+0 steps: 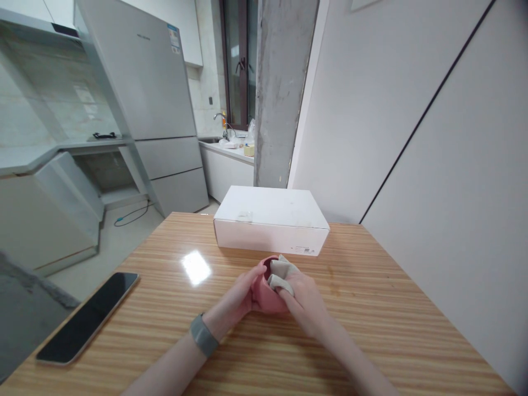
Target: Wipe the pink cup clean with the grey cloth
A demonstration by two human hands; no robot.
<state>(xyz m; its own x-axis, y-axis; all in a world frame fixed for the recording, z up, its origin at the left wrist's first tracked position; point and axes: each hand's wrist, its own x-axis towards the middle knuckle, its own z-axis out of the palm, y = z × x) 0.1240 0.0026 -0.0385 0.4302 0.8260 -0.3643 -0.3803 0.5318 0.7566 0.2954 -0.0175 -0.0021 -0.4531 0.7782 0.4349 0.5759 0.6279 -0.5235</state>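
We see left hand cupping pink cup; right hand pinching grey cloth at rim, near white box.

Bright, even light; glare patch on table; edges warped.

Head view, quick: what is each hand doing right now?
Left hand: closed around the side of the pink cup.
Right hand: closed on the grey cloth, pressing it at the cup's mouth.
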